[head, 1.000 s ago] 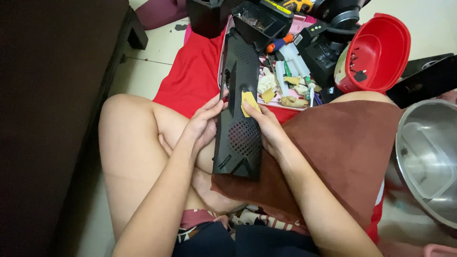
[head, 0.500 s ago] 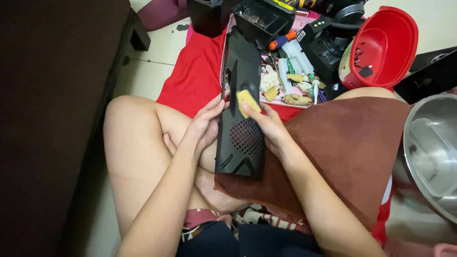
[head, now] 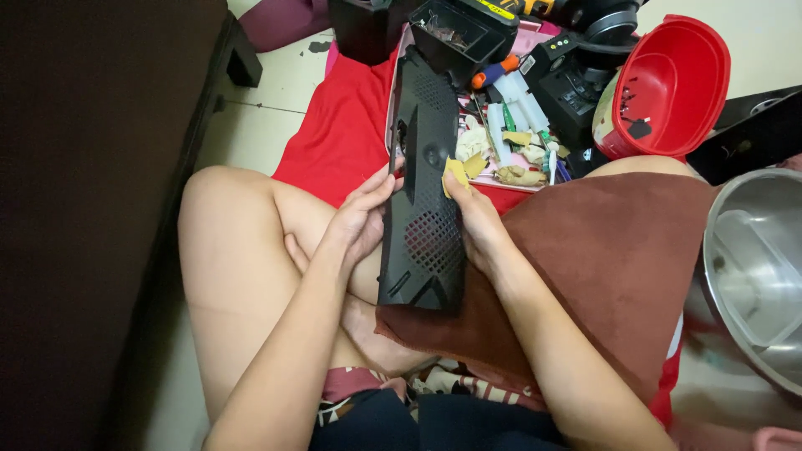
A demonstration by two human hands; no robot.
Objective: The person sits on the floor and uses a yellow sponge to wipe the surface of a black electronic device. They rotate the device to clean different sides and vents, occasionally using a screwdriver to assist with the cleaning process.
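1. Across the person's lap, a long black perforated plastic panel [head: 424, 192] lies lengthwise, its near end resting on a brown towel [head: 601, 267] draped over the right thigh and its far end pointing toward the clutter ahead.
2. The left hand [head: 357, 219] is clamped on the panel's left edge, fingers curled against its side.
3. The right hand [head: 473, 219] grips the right edge, its fingers pinched on a small yellow scrap [head: 455, 172] pressed against the panel's mesh surface.
4. Beyond the panel, a tray [head: 501, 185] holds more yellow and tan scraps, white sticks and an orange-handled screwdriver [head: 494, 73].
5. A red plastic bowl [head: 668, 83] stands tilted to the right of the tray, and a steel pot [head: 752, 267] sits at the far right edge.
6. A red cloth [head: 342, 125] covers the floor under the knees.
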